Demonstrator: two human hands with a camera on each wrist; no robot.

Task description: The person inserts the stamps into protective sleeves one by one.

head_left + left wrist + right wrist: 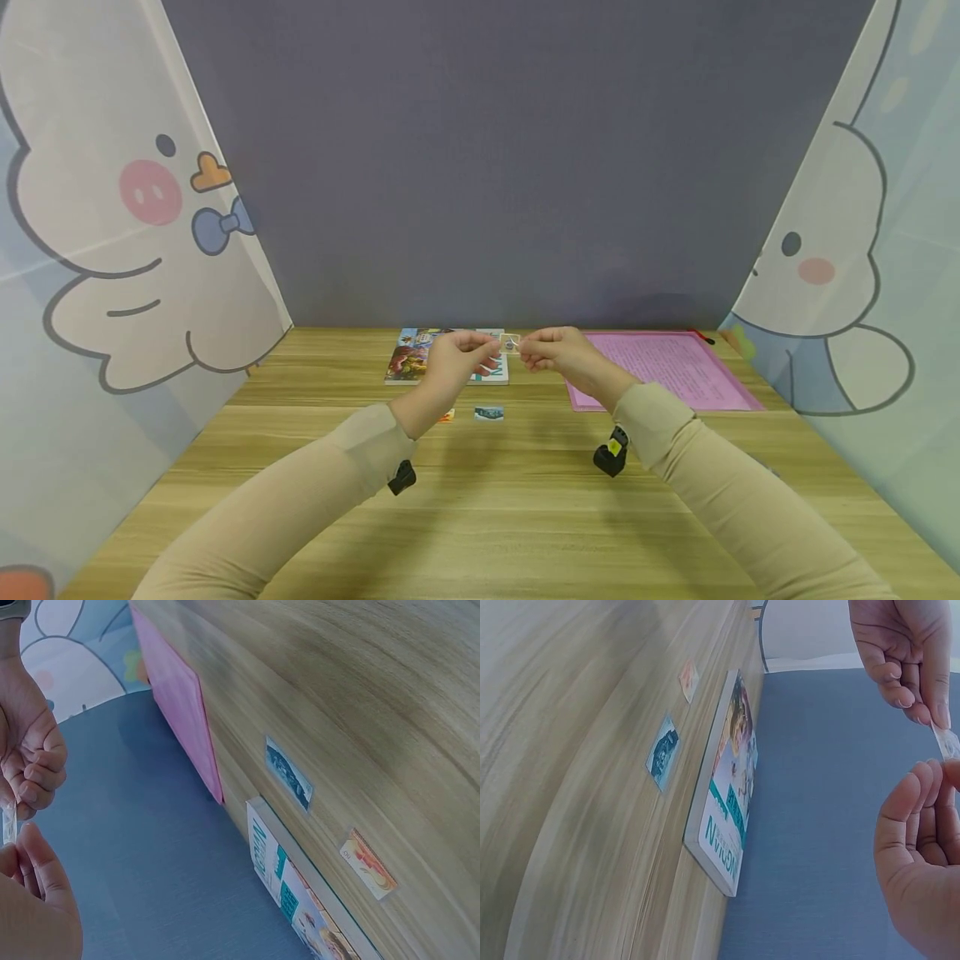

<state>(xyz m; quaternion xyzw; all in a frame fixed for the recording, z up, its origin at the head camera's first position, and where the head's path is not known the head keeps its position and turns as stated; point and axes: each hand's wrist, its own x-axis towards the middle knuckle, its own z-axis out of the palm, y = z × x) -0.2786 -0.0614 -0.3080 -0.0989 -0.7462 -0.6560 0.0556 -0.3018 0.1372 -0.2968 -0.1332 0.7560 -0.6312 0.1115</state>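
Observation:
Between both hands, raised above the table, is a small pale postage stamp [510, 343] with a dark mark in its middle. My left hand [453, 360] pinches its left edge between thumb and fingers, and my right hand [566, 353] pinches the right edge. In the right wrist view the stamp [949, 742] shows only partly, at the picture's edge. Below the hands, a dark blue stamp [489, 412] lies flat on the wooden table. An orange stamp [367, 864] lies to its left, mostly hidden by my left wrist in the head view.
Behind the hands lies a thick book [408, 358] with a colourful cover. A pink folder [675, 367] with a printed sheet is at the back right. A grey panel [510, 167] closes off the table's back, with cartoon-printed walls at either side.

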